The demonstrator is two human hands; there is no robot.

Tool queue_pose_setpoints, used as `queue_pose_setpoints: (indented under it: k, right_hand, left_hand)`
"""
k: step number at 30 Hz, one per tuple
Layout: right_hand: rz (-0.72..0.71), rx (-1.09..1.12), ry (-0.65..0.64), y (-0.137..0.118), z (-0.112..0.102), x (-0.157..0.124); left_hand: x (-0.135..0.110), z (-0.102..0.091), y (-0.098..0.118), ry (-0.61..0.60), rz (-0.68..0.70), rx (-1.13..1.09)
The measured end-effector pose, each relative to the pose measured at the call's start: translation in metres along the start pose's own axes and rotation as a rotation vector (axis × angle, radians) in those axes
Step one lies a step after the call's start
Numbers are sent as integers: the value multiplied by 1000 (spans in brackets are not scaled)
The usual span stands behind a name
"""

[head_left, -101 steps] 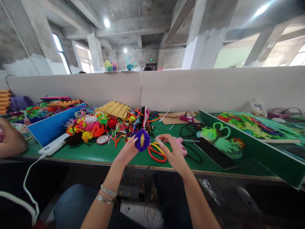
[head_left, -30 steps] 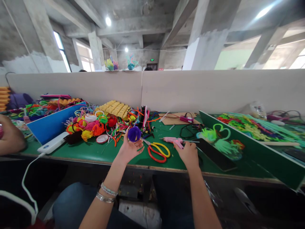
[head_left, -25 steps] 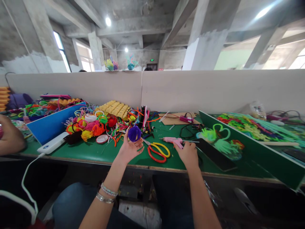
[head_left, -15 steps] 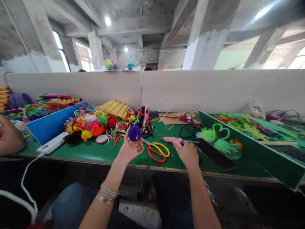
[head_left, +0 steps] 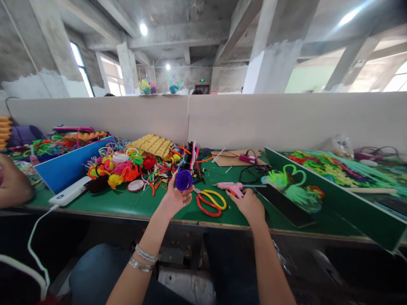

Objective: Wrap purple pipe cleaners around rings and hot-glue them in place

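Observation:
A fuzzy purple ball (head_left: 183, 180) is held up in the fingers of my left hand (head_left: 176, 199), above the green tabletop. My right hand (head_left: 251, 206) is closed around the handle of a pink glue gun (head_left: 229, 186), with its nozzle pointing left and a glue stick (head_left: 255, 186) coming out of its back. Between my hands lies a pair of scissors (head_left: 211, 202) with one red and one yellow handle loop; the blades point toward the ball. A black phone-like slab (head_left: 288, 207) lies right of my right hand.
Pipe cleaners and colourful fuzzy pieces (head_left: 122, 167) are heaped at left, beside a blue board (head_left: 74, 165) and a white power strip (head_left: 70, 190). Green fuzzy swan shapes (head_left: 299, 188) stand before a green divider (head_left: 333, 199). Another person's arm (head_left: 14, 180) rests at far left.
The purple ball has shifted slightly right and down in my left hand. My right hand has moved a little, its index finger now stretched along the glue gun's handle.

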State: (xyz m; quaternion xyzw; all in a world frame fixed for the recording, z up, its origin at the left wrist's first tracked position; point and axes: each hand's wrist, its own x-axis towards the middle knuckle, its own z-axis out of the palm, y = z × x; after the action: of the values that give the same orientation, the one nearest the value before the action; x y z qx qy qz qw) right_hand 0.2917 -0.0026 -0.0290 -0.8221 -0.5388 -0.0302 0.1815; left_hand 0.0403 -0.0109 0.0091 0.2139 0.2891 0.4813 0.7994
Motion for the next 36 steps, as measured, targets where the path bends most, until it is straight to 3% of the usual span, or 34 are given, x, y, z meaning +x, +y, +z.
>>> queue_pose_setpoints:
  k: [11,21,23,27,32,36]
  right_hand:
    - [7,60,-55,-5,-10,-3]
    - [-140,-182,119,-5,-8,-9]
    - [-136,-180,102,-6,-9,-10]
    - [-88,-151,49,-8,-5,-8]
    - [-51,-60,6,-7,1,-4]
    - [-47,-63,-5,-5,4,-4]
  left_hand:
    - [-1,1,1,11,-21,-19]
    - [1,-2,-4,-261,-105,-181]
    - [0,-2,-6,-279,-123,-199]
    - [2,-1,-9,-244,-112,-179]
    - [4,1,-12,-89,-10,-166]
    - [5,3,-11,-43,8,-263]
